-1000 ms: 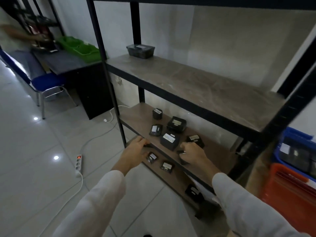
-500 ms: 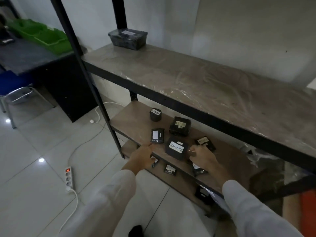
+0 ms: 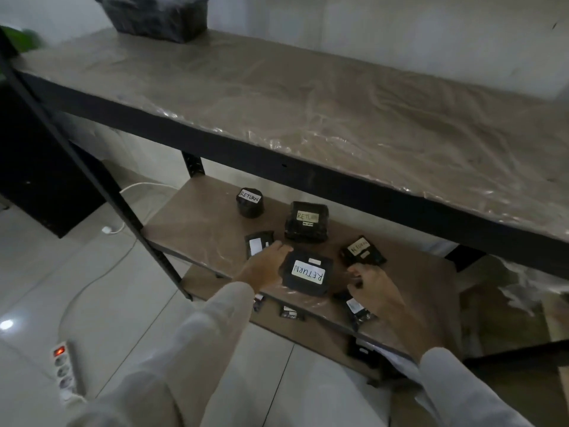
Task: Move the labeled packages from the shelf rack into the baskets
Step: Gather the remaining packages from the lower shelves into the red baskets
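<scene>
The large black RETURN package [image 3: 306,272] lies flat near the front edge of the middle shelf [image 3: 197,229] of the rack, white label up.

The left hand [image 3: 266,266] lies against the left edge of the RETURN package, fingers straight and close together. The right hand [image 3: 375,288] is just right of the RETURN package with fingers curled. Whether it pinches anything cannot be determined.

Other black packages on the same shelf, located from the RETURN package:
- Square package [image 3: 306,221] with a yellowish label: directly behind.
- Round package [image 3: 250,202]: behind and left.
- Flat pouch [image 3: 258,245] with a white label: left, beside the left hand.
- Small package [image 3: 362,251]: behind and right.
- Labeled pouch [image 3: 357,309]: front right, below the right hand.

Above the RETURN package, the film-covered upper shelf [image 3: 308,103] carries a dark wrapped container [image 3: 154,16]. Far to the left, a power strip [image 3: 66,372] lies on the floor [image 3: 46,272].
</scene>
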